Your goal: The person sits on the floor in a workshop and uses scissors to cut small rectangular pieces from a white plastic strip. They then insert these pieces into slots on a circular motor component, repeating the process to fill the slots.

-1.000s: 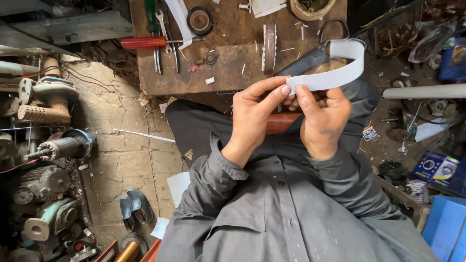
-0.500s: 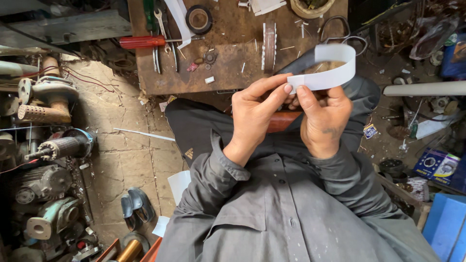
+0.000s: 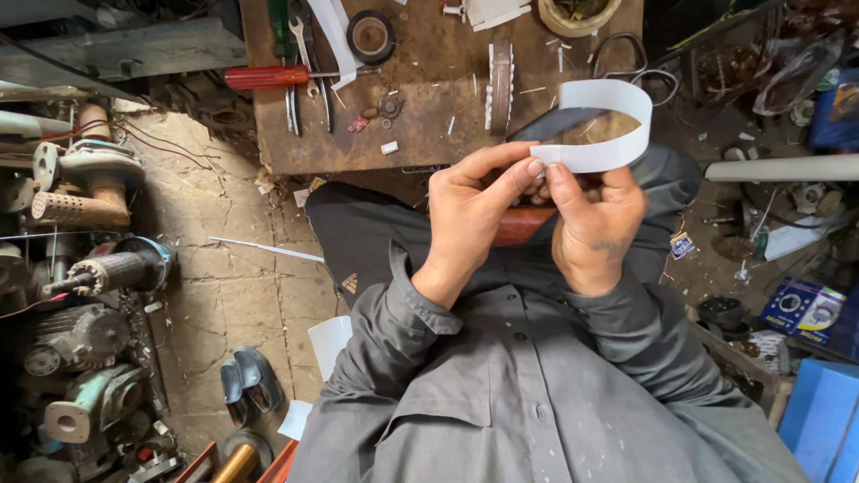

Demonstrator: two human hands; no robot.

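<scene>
I hold a white strip of thin sheet material, bent round into a loop, above my lap. My left hand pinches the strip's ends between thumb and forefinger. My right hand grips the same ends from the right, thumb on top. The loop curves away from me over the near edge of a low wooden workboard. Both sleeves and my shirt are grey.
On the workboard lie a red-handled screwdriver, wrenches, a roll of black tape, a toothed metal part and scissors. Old motors crowd the left floor. A white pipe and boxes sit right.
The looped strip has sunk slightly and turned a little in my fingers. Both hands stay pinched on its ends in nearly the same place.
</scene>
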